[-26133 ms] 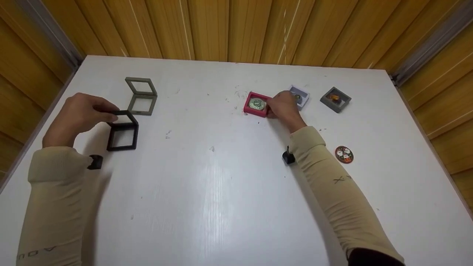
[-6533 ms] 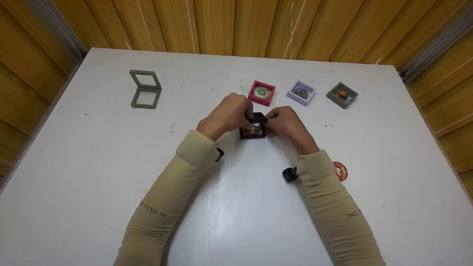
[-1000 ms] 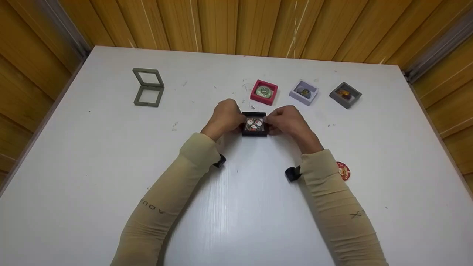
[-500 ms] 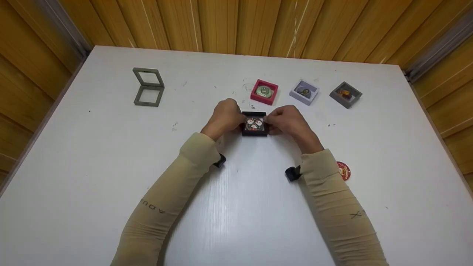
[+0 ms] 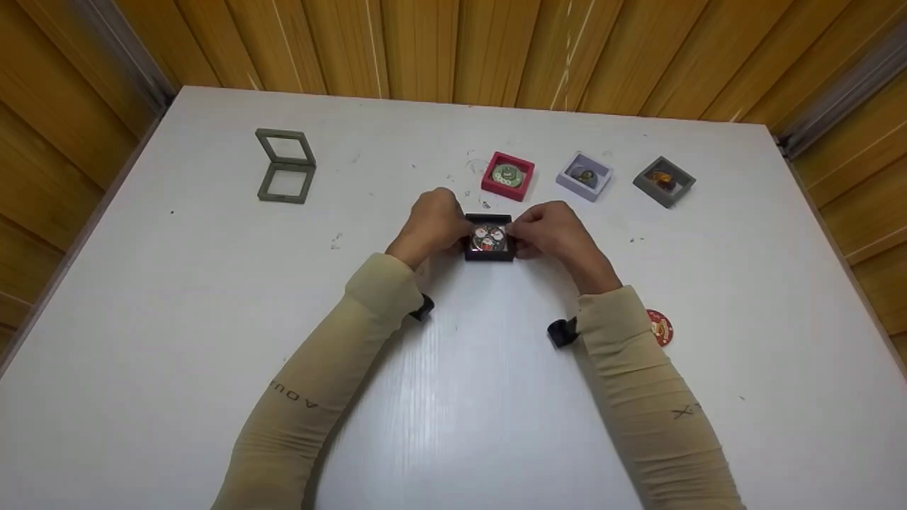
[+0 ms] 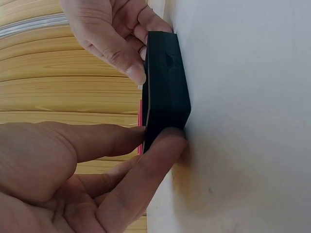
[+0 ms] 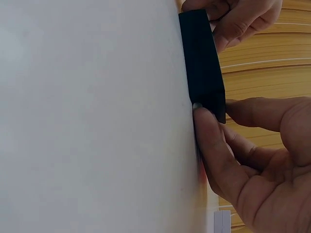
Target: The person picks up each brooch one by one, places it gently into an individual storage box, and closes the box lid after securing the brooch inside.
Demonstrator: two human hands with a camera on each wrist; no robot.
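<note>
In the head view a small black display case (image 5: 489, 256) lies closed on the white table, with a round picture chip (image 5: 489, 239) in white, red and dark colours behind its clear window. My left hand (image 5: 433, 225) grips the case's left side, and my right hand (image 5: 556, 237) grips its right side. From the left wrist view, thumb and fingers pinch the case (image 6: 168, 80) over its edge, its base on the tabletop. The right wrist view has the right thumb and a finger on opposite faces of the case (image 7: 201, 58). Part of the fingertips is hidden behind it.
Behind the hands stand a pink-red case (image 5: 508, 176) with a green chip, a lilac case (image 5: 584, 176) and a grey case (image 5: 664, 182). An olive frame (image 5: 286, 166) stands unfolded at the back left. A red chip (image 5: 660, 328) lies partly under the right sleeve.
Earlier the black case stood unfolded at the left; later its lid was half raised at the middle. Now it is closed around the chip formerly at the right. The last second shows almost no movement.
</note>
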